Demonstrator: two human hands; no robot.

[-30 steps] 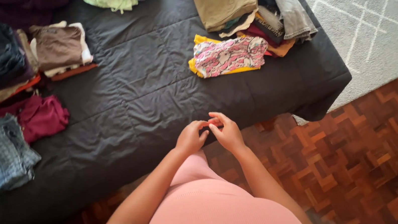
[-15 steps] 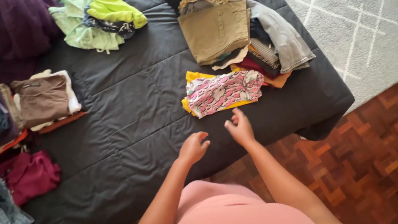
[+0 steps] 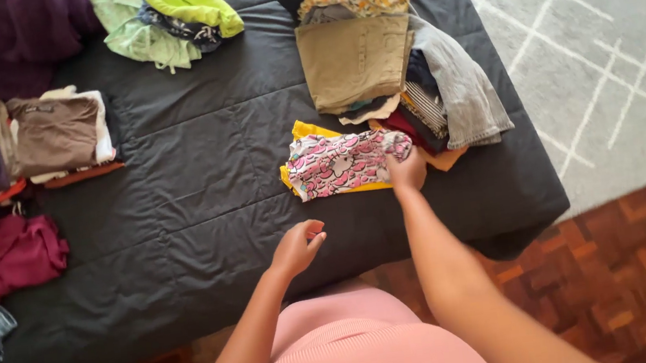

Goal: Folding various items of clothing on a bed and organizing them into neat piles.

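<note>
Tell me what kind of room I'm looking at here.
Most likely a bedroom at home. A bed with a dark quilted cover holds folded clothes, such as the pink patterned garment that the right hand touches. Beside it lie a grey rug and wooden parquet floor.

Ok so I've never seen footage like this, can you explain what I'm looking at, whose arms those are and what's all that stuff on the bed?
This is one view from a camera worn on a person's head, looking down, so the arms are their own. A dark bed cover holds piles of clothes. The right hand rests on a pink patterned garment lying on something yellow, beside a stack topped by a tan folded piece. The left hand hovers above the cover, holding nothing. A grey rug lies to the right.
</note>
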